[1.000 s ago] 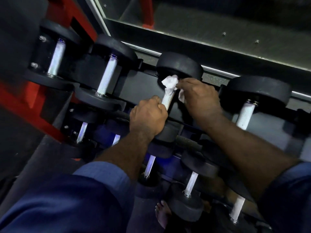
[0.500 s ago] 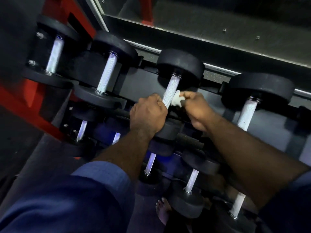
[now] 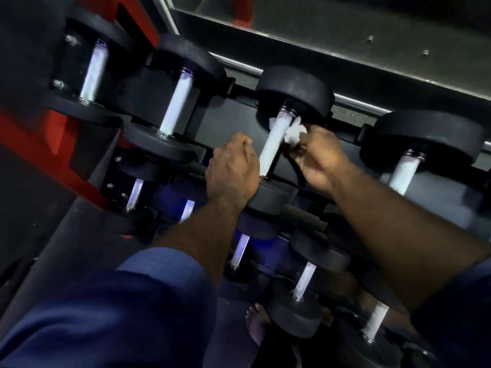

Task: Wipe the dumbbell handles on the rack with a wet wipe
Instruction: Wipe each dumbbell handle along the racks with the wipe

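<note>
The black dumbbell (image 3: pixel 295 88) in the middle of the rack's top row has a bright knurled handle (image 3: pixel 273 144). My right hand (image 3: pixel 318 158) pinches a crumpled white wet wipe (image 3: pixel 293 132) against the upper right side of that handle, just under the far head. A corner of the wipe peeks out on the handle's left side. My left hand (image 3: pixel 231 171) is curled in a fist beside the handle's lower end, holding the dumbbell where the near head begins. Its fingertips are hidden.
More dumbbells sit on the top row at the left (image 3: pixel 175 102), the far left (image 3: pixel 94 73) and the right (image 3: pixel 403 173). Several smaller ones fill the lower tier (image 3: pixel 304 281). A red frame (image 3: pixel 32 139) stands at the left. A bare foot (image 3: pixel 256 325) shows below.
My right hand slid the wipe down from the handle's top to its middle, then back up near the top. My left hand stayed at the handle's lower end.
</note>
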Available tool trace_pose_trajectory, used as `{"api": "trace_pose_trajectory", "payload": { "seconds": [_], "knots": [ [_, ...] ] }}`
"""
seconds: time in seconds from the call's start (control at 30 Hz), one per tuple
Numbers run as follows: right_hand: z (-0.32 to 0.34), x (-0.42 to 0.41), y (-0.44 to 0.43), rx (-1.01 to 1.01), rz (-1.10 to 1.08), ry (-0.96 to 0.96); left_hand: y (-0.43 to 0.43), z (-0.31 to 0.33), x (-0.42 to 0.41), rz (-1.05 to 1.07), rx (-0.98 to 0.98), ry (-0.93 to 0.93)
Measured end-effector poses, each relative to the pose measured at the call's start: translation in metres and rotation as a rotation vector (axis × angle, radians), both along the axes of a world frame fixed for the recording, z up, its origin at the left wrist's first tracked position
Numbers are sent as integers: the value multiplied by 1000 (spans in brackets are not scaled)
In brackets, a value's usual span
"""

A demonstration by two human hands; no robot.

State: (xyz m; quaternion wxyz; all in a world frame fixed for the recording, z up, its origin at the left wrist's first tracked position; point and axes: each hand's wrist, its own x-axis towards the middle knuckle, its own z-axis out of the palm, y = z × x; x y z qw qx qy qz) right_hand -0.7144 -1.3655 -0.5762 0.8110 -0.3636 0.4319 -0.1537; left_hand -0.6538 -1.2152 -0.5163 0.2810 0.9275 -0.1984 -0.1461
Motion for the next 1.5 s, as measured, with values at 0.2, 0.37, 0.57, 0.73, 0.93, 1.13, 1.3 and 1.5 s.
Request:
{"api": "trace_pose_trajectory", "payload": {
  "seconds": [0.2, 0.37, 0.57, 0.73, 0.93, 1.13, 1.3, 1.5],
  "knots": [
    [2, -28, 37, -2, 275, 55, -2, 1, -6, 27, 55, -20],
    [6, -21, 11, 73, -20, -22, -3, 2, -10, 26, 80, -45],
    [6, -33, 22, 127, 124, 2, -3, 3, -13, 52, 79, -62],
    [6, -20, 4, 173, -24, -46, -3, 1, -13, 83, 80, -61],
    [4, -15, 24, 167, -62, 59, -3, 1, -14, 105, 89, -66],
    [2, -19, 11, 316, -38, 13, -4, 0, -15, 118, 78, -83],
    [6, -2, 11, 358, -80, -67, -3, 0, -14, 127, 65, -77],
    [13, -46, 45, -754, 371, 337, -3, -3, -12, 144, 41, -89]
  ]
}}
